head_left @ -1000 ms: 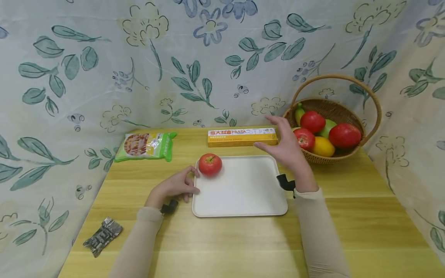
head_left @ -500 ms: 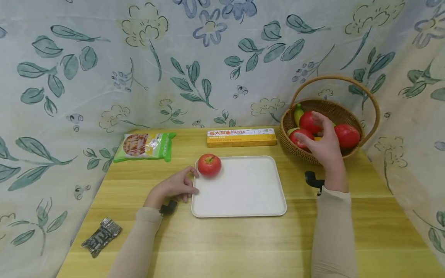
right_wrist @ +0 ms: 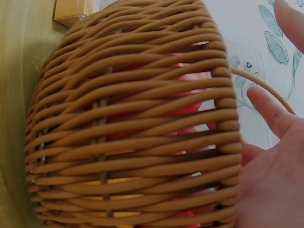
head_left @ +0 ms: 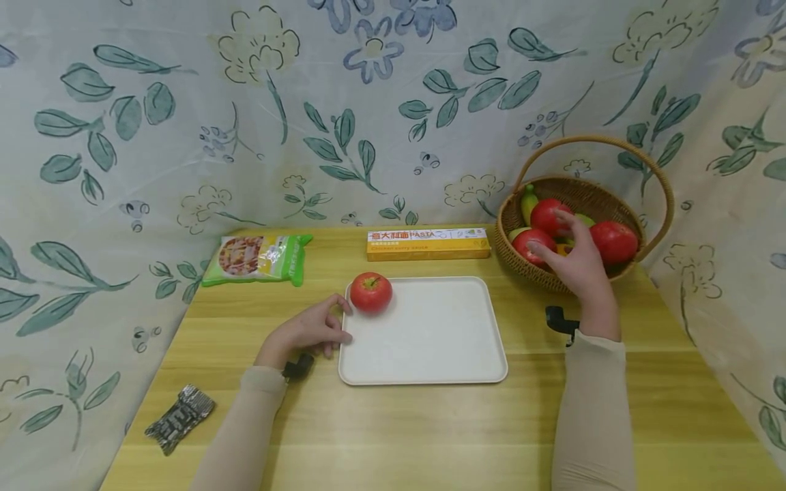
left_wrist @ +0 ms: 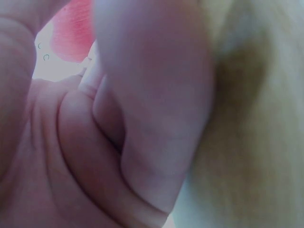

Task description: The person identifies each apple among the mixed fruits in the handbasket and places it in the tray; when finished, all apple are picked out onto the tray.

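In the head view my left hand (head_left: 312,327) holds the left rim of a white tray (head_left: 430,334), its thumb and index fingertips at the edge and the other fingers curled. A red apple (head_left: 371,293) sits in the tray's back left corner, close to the index finger. My right hand (head_left: 580,259) reaches over the front of a wicker basket (head_left: 522,269), thumb and fingers spread apart above the fruit. Under them lie a red fruit (head_left: 529,239) and another red one (head_left: 545,213). The basket's woven side (right_wrist: 142,118) fills much of the right wrist view, with the right hand beyond its rim.
A yellow pasta box (head_left: 428,245) lies behind the tray, and a green food packet (head_left: 258,259) at the back left. A small dark wrapped snack (head_left: 181,417) is near the table's left edge. The basket's handle (head_left: 660,174) arches up beside the floral cloth (head_left: 368,136).
My right hand has moved right from near the pasta box to over the basket, then slightly closer to the fruit. The basket shifted a little. The left hand stays at the tray.
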The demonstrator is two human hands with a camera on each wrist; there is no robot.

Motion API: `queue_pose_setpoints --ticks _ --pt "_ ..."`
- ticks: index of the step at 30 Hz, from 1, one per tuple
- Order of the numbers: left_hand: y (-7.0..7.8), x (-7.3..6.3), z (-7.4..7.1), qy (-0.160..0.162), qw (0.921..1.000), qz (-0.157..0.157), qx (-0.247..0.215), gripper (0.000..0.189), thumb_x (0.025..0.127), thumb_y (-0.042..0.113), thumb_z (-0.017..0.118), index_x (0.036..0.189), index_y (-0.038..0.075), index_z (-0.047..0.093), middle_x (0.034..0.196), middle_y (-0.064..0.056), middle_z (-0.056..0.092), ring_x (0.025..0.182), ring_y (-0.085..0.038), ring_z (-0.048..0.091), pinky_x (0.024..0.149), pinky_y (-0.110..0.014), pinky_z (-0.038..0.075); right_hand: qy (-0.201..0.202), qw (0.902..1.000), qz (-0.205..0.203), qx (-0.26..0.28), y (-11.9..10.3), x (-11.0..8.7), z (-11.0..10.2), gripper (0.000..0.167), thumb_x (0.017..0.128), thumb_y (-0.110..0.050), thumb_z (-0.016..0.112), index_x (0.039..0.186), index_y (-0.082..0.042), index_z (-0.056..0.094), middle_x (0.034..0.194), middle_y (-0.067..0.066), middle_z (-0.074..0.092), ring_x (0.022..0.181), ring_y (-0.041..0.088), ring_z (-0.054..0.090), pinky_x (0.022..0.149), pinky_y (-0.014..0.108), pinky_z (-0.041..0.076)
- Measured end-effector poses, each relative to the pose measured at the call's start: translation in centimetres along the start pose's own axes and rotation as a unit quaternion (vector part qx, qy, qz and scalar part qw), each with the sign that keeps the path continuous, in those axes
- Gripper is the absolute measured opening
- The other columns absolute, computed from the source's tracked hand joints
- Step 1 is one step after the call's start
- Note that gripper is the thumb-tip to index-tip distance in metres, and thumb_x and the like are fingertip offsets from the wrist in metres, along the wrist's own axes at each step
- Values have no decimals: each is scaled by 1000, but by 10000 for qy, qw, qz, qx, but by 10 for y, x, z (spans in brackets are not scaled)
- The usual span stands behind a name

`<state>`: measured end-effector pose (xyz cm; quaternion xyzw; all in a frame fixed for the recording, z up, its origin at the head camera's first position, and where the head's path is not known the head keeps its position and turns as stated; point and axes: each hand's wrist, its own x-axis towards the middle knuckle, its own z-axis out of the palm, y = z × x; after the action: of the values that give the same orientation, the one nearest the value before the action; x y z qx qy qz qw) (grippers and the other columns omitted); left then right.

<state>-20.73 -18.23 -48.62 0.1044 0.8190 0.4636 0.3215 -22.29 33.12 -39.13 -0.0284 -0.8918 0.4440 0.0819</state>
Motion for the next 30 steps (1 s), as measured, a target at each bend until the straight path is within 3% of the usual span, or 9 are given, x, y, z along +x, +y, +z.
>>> queue_pose_setpoints --ticks 12,22,30 --pt "-3 1 0 -7 10000 31 -23 58 92 29 85 133 17 46 74 -6 70 52 -18 64 52 -28 50 -448 9979 218 -420 6 1 2 98 98 -56 69 171 -18 15 175 23 19 154 52 28 116 78 32" --pt "-5 1 1 -29 9999 4 -101 58 92 28 85 133 17 46 74 -7 70 53 -18 63 52 -27 49 -1043 9915 267 -733 12 4 5 95 100 -59 66 169 -14 19 172 28 24 153 55 29 119 78 27" --pt "-4 0 0 -34 9999 21 -112 57 92 27 84 133 17 45 73 -6 70 52 -17 62 52 -27 49 -1198 9888 209 -869 14 5 6 94 100 -60 65 168 -13 22 168 31 31 148 54 37 118 76 31"
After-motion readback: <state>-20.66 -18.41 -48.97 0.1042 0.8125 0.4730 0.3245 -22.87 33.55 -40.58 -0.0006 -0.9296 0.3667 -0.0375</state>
